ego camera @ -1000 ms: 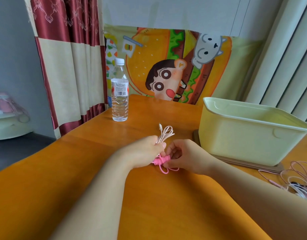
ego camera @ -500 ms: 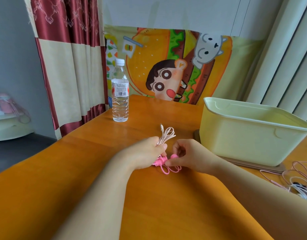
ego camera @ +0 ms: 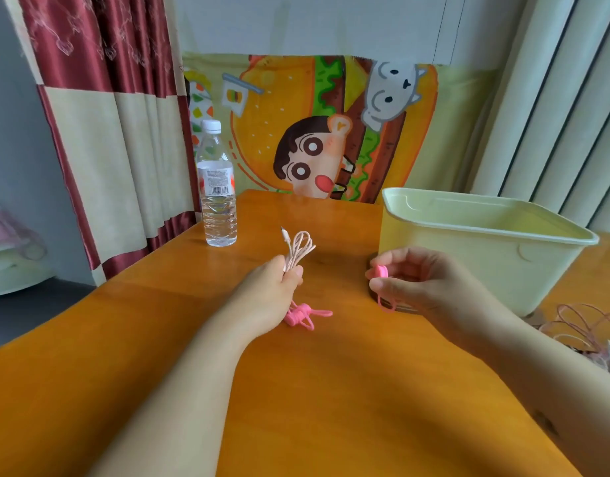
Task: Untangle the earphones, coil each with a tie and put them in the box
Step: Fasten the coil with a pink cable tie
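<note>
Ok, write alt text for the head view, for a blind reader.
The left hand grips a coiled pink earphone cable above an orange table; the right hand pinches a pink tie. A pale green box stands at right, a water bottle farther back.

Tangled earphones (ego camera: 597, 354) cut off by right edge.
</note>
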`<state>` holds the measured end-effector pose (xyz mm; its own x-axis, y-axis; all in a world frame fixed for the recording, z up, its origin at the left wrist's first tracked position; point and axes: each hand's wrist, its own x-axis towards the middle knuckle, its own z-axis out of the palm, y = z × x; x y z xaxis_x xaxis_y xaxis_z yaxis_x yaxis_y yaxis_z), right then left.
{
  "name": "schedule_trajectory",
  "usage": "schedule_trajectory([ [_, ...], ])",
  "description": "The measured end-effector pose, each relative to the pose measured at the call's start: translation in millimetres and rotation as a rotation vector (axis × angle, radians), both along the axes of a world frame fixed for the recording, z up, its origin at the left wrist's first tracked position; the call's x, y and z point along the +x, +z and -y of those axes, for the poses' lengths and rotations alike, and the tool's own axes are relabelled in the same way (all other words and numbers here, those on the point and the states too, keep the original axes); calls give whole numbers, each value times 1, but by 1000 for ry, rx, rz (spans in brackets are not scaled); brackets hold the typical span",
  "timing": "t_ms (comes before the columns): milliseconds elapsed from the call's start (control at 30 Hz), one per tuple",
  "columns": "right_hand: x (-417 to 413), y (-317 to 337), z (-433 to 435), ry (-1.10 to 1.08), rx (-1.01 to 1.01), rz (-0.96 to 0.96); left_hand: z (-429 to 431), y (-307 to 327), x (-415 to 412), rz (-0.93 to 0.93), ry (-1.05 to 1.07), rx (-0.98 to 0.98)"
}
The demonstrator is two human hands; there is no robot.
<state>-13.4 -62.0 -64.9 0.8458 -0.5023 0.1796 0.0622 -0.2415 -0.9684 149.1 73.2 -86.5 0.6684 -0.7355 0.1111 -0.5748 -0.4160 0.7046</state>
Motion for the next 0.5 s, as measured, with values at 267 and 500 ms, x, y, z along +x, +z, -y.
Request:
schedule_trajectory([
  [267, -22, 5, 6, -37, -137, -3, 17, 4, -35, -165, -65, -357],
  [500, -30, 12, 7, 4, -344, -41, 37, -11, -83, -495, -267, -396],
])
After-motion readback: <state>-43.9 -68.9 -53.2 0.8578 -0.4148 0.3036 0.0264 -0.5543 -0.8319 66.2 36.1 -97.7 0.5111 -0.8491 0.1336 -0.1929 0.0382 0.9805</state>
